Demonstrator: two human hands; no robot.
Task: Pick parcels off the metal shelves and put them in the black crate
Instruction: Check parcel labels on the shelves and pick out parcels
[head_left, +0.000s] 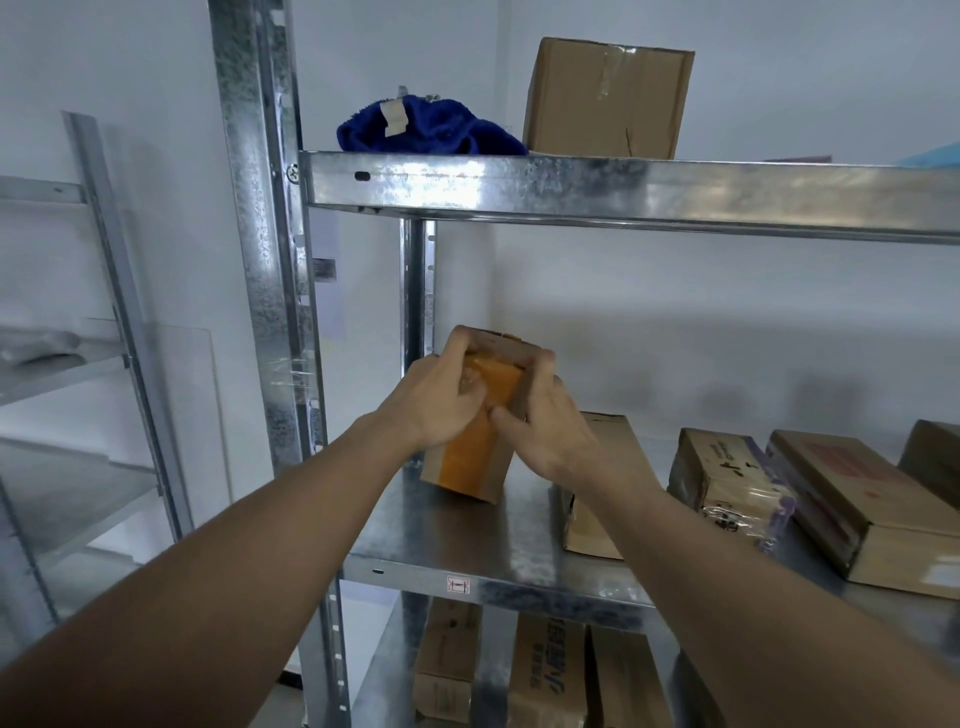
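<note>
A small cardboard parcel (475, 457) with a wide orange tape stripe stands tilted at the left end of the middle metal shelf (457, 540). My left hand (441, 400) grips its upper left side, fingers curled over the top edge. My right hand (545, 415) grips its upper right side, thumb on the front face. The parcel's bottom edge touches the shelf. The black crate is not in view.
More cardboard parcels lie to the right on the same shelf (597, 499) (727, 483) (857, 514). The top shelf holds a tall box (608, 96) and a blue cloth (431, 127). Further boxes (545, 675) stand on the lower shelf. A second rack (119, 291) stands at left.
</note>
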